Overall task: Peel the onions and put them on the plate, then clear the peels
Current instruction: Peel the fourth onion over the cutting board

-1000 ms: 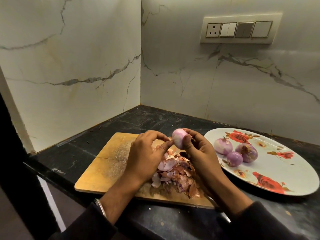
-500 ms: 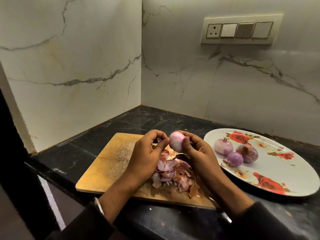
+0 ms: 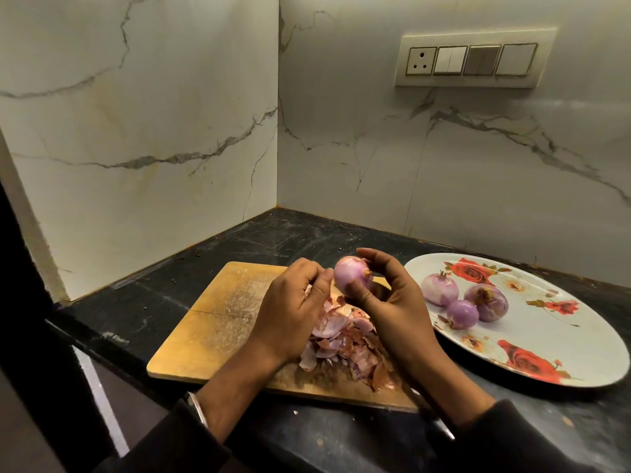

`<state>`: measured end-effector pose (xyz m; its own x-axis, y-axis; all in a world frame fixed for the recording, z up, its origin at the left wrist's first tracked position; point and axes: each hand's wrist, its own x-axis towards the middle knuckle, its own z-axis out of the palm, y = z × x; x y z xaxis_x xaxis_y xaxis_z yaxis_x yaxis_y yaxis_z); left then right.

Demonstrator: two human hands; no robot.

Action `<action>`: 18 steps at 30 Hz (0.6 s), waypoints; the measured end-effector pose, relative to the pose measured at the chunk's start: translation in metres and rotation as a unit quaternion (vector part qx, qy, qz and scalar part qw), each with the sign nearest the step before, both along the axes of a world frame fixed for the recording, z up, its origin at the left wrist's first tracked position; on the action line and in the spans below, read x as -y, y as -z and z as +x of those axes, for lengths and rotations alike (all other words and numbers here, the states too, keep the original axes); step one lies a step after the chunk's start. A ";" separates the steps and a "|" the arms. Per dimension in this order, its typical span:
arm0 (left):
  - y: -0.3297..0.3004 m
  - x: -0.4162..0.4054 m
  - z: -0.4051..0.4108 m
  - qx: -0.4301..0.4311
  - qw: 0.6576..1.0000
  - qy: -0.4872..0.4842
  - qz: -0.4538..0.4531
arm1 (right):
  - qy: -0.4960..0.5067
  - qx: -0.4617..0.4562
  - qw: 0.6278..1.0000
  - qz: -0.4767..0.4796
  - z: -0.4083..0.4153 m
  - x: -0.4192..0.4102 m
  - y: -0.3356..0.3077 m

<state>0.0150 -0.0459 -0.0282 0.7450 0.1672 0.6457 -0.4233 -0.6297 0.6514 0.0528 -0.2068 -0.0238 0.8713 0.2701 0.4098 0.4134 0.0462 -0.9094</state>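
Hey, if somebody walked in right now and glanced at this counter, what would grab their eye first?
Probably the pale purple peeled onion held up over the wooden cutting board, gripped by the right hand with the left hand beside it. Next, the heap of pink-brown onion peels on the board, and the white oval plate with red roses at right, carrying three peeled onions.

head-worn view, angled down, close countertop (image 3: 239, 240)

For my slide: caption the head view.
Right hand holds an onion over peels; three onions wait on the plate.
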 end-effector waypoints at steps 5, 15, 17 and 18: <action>-0.002 -0.002 -0.001 0.001 0.999 -0.002 -0.039 | -0.001 0.016 1.000 -0.012 0.001 0.002 -0.003; -0.003 -0.001 -0.005 0.008 1.000 -0.001 -0.007 | -0.015 0.055 0.996 -0.064 0.001 0.004 -0.002; -0.003 0.000 -0.006 0.011 1.000 -0.002 0.001 | -0.003 0.072 0.994 -0.076 0.001 0.003 -0.002; -0.003 0.000 -0.006 0.011 1.000 0.001 0.003 | 0.000 0.078 0.994 -0.076 0.000 0.003 -0.001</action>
<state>0.0091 -0.0459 -0.0248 0.7304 0.1624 0.6635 -0.4390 -0.6326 0.6380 0.0533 -0.2097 -0.0225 0.8002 0.3399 0.4941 0.5498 -0.0863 -0.8309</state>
